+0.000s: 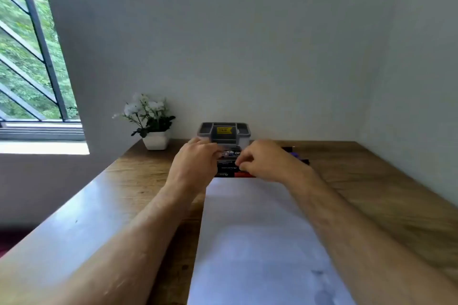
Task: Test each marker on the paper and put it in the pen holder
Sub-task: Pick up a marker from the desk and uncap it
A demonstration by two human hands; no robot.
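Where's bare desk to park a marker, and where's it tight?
Free: wood between the flower pot and paper, and right of the paper toward the wall. Crowded: the strip between paper and pen holder, filled by markers, left hand and right hand.

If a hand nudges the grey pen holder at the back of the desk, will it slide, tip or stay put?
The pen holder looks like light plastic and seems to hold no markers yet, so it would probably slide on the smooth wooden desk. It looks wider than tall, so tipping seems unlikely. It stands near the wall, which would likely stop a push backward.
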